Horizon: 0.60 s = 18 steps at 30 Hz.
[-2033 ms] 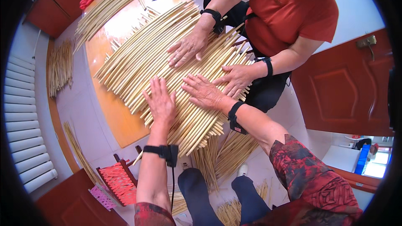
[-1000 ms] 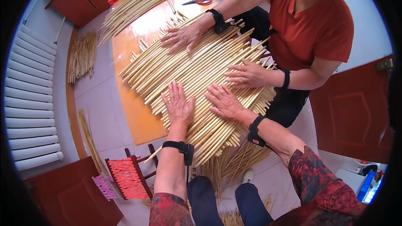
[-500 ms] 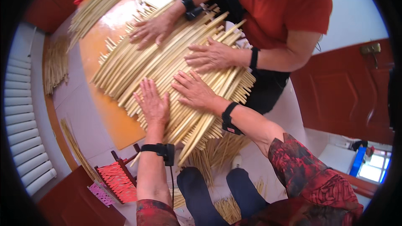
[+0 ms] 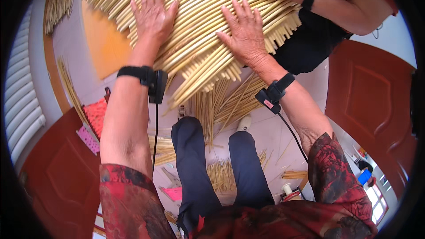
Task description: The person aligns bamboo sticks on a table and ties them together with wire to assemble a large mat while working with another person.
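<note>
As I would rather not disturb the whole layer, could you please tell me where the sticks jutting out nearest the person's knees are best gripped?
Probably grip the jutting sticks by their lower-left ends, coming from the person's near side: those tips stick out past their neighbours, while the left hand and right hand lie farther up.

Sticks (image 4: 195, 26): we see slim, straight, pale yellow lengths packed side by side.
Slant: we find them rising rightward across the upper middle, running past the top edge.
Stick ends (image 4: 287, 30): uneven, jutting at lower right.
</note>
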Tool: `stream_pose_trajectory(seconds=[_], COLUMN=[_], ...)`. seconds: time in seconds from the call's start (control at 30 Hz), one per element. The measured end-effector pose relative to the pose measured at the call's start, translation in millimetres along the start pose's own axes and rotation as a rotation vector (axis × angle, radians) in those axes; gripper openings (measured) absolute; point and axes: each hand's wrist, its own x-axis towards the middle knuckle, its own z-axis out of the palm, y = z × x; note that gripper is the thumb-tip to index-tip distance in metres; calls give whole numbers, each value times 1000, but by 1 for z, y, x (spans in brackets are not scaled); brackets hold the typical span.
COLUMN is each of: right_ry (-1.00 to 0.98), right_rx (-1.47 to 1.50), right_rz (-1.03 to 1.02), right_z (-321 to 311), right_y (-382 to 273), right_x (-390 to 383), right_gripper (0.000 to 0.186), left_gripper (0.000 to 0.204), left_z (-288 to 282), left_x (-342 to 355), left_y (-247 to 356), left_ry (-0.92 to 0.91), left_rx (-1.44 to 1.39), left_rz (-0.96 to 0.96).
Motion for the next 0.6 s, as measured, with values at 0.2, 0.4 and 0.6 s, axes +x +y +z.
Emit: stream_pose_trajectory(seconds=[0.2, 0.4, 0.6], right_ry=[78, 45, 24], right_rx=[31, 52, 134], right_rz=[7, -13, -19], right_z=[1, 1, -9], right_y=[-6, -3, 3], right_x=[-12, -28, -25], right_gripper=[62, 61, 55], left_gripper=[62, 62, 63], left_z=[2, 7, 10], left_x=[-2, 0, 2], left_y=[-1, -1, -1], left_ry=[34, 23, 48], left_rx=[6, 49, 49], left_rz=[25, 7, 15])
